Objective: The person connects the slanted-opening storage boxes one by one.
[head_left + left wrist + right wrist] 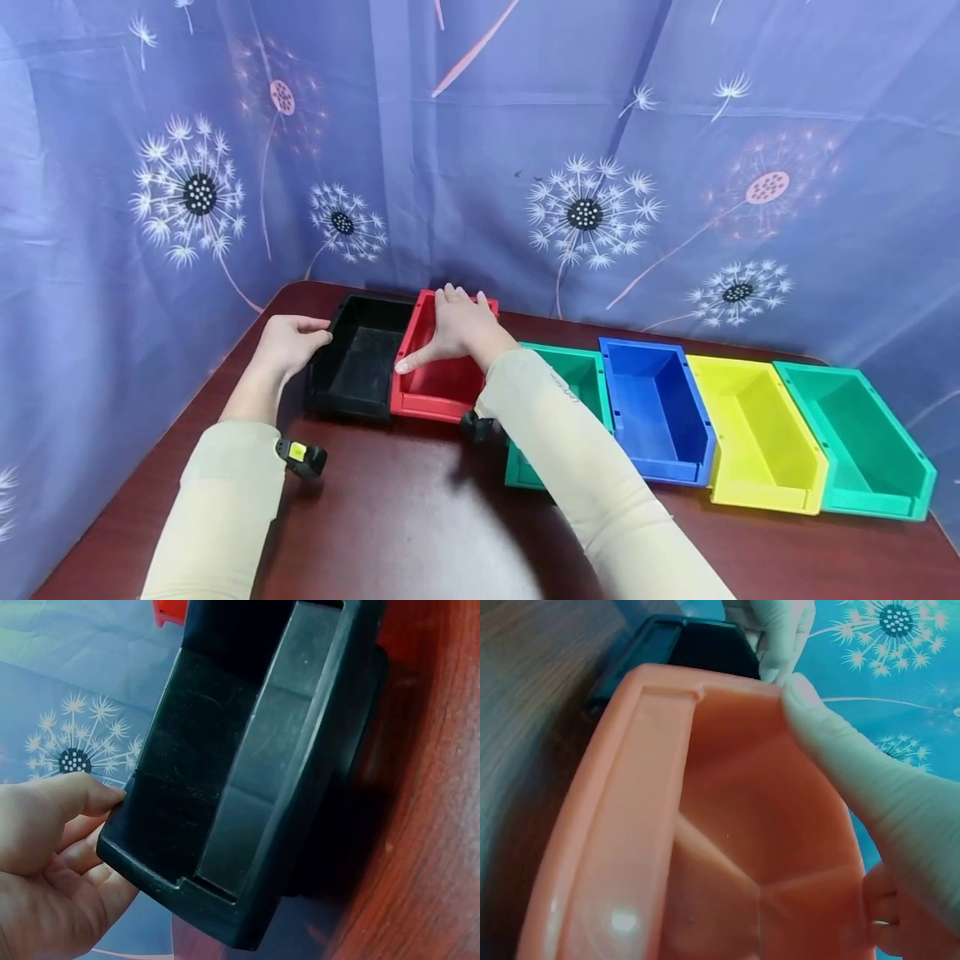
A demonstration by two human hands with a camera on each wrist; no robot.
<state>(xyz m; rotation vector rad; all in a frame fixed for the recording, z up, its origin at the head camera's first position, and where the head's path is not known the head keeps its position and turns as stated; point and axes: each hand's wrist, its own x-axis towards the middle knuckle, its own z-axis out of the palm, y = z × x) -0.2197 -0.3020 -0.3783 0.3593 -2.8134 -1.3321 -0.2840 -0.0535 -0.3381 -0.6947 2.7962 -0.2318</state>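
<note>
A black bin point(366, 362) and a red bin point(450, 385) stand side by side at the back left of the table. My left hand point(288, 348) pinches the black bin's left rim, thumb on the inner side and fingers outside, as the left wrist view shows. Across the red bin reaches my right hand point(456, 329). Its thumb point(832, 742) lies on the left rim, while the fingers bend over the far rim. In the right wrist view the red bin looks orange, and no contents show in either bin.
To the right stand a green bin point(573, 367), a blue bin point(652, 408), a yellow bin point(765, 429) and a second green bin point(862, 442). The right forearm covers part of the nearer green one. A purple dandelion curtain point(480, 167) hangs behind the brown table point(420, 517).
</note>
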